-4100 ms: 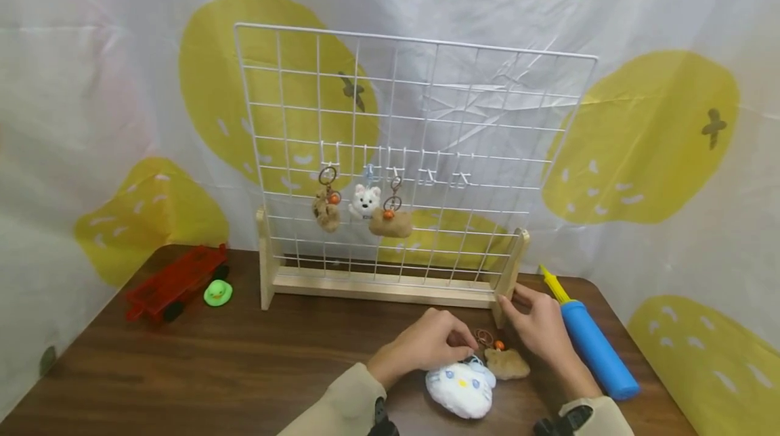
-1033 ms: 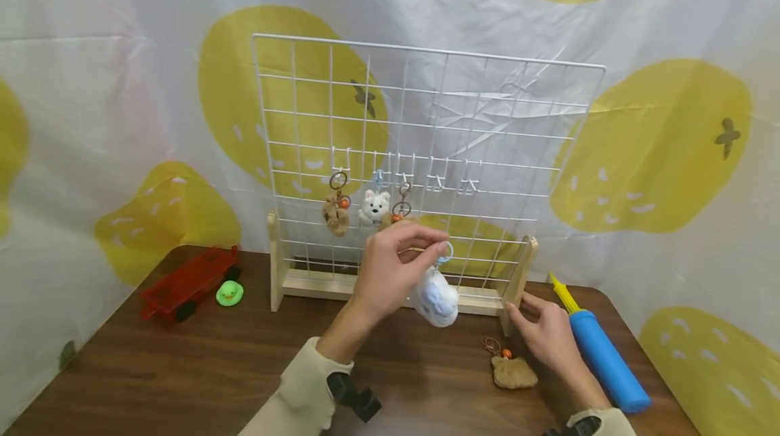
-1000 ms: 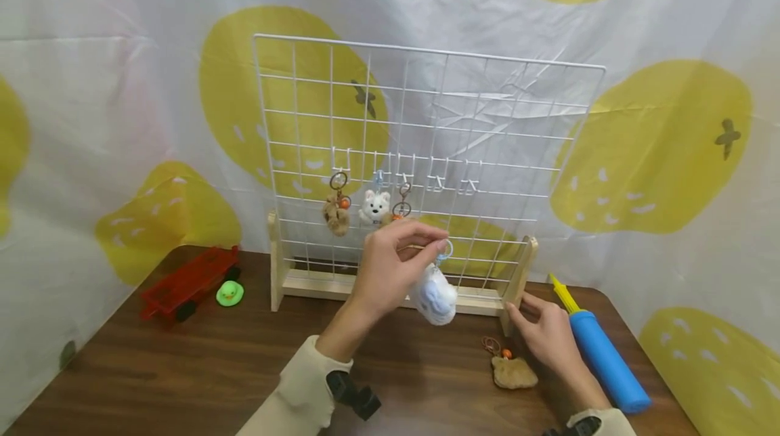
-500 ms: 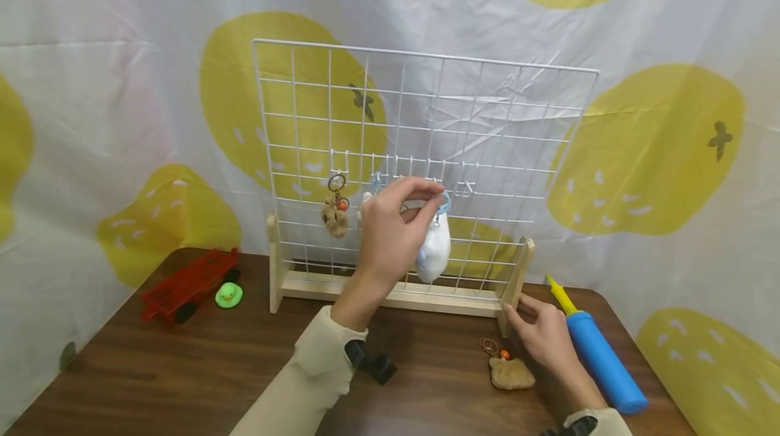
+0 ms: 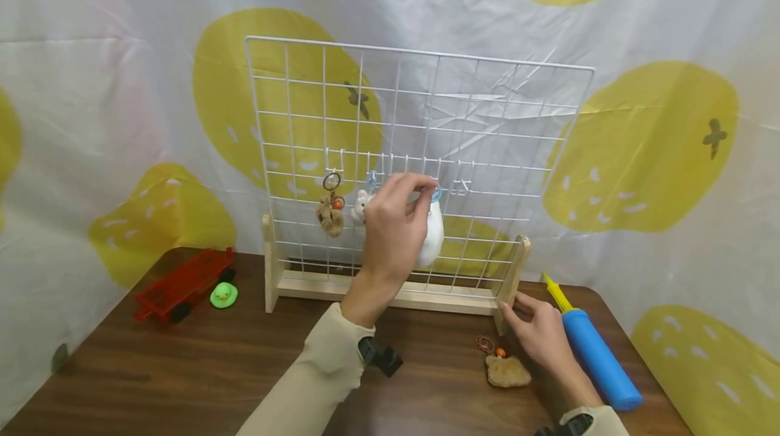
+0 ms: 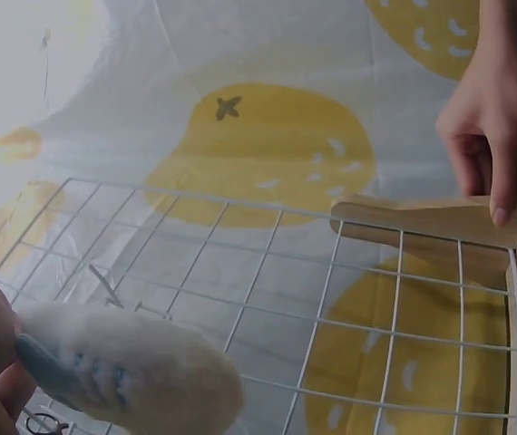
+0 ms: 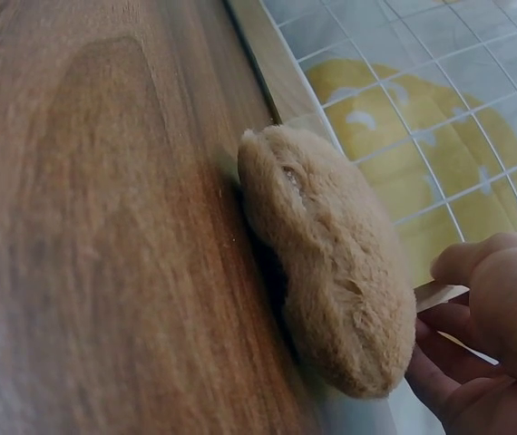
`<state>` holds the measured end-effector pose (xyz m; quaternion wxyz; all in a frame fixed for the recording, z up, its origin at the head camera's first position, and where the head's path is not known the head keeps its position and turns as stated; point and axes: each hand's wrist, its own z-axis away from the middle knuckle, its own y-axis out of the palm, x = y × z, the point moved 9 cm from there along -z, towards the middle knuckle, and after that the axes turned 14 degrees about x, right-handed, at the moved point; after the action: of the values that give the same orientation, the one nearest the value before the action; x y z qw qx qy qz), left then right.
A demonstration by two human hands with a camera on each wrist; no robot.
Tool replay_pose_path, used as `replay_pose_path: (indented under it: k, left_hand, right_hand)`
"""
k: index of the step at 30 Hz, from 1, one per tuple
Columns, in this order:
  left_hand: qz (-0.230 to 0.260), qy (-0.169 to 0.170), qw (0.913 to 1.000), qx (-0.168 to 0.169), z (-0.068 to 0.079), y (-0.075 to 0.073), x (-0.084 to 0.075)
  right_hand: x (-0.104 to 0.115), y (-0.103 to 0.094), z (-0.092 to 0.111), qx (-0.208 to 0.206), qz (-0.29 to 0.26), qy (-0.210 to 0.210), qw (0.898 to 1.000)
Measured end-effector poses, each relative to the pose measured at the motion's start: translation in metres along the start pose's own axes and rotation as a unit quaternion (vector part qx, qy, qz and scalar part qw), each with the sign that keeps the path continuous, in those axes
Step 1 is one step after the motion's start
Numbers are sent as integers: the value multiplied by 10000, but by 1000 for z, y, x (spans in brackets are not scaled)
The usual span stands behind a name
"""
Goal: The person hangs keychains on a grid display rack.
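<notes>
My left hand (image 5: 396,226) pinches the light blue ring of a white plush keychain (image 5: 432,240) in front of the white wire grid rack (image 5: 420,53). The plush fills the lower left of the left wrist view. Whether its ring touches a hook is hidden by my fingers. My right hand (image 5: 539,328) grips the rack's right wooden foot (image 5: 514,270) between thumb and fingers. On the hooks hang a brown plush keychain (image 5: 330,219) and a white dog keychain (image 5: 359,207), partly covered by my left hand. A bare hook (image 5: 462,185) shows farther right.
Beside my right hand, another brown plush keychain (image 5: 508,372) lies on the wooden table (image 5: 201,375). A blue pump (image 5: 603,358) with a yellow nozzle lies at the right edge. To the left are a red toy trailer (image 5: 183,284) and a green rubber duck (image 5: 223,295).
My left hand has picked the white plush up off the table and raised it to hook height, its body turning. My right hand keeps its grip on the wooden foot.
</notes>
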<state>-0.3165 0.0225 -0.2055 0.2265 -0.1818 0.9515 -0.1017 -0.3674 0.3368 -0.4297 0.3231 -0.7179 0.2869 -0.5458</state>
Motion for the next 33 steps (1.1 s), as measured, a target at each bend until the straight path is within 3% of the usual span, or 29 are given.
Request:
replay_pose_path:
  k: [6, 12, 19, 27, 33]
  left_hand:
    - [-962, 76, 9953, 89, -3, 1, -4]
    - [-1370, 118, 9899, 336, -2, 4, -5]
    - [-1472, 235, 9872, 566, 3, 6, -6]
    - [-1358, 287, 9901, 201, 26, -9, -21]
    - [-1024, 385, 9918, 665, 49, 6, -28]
  right_hand:
    - [-1, 3, -1, -4, -14, -9, 10000]
    - [1, 2, -1, -4, -3, -36, 10000]
    - [3, 1, -1, -17, 23, -34, 10000]
    - [3, 1, -2, 37, 25, 13, 10000]
    - [1, -1, 2, 11, 72, 36, 10000]
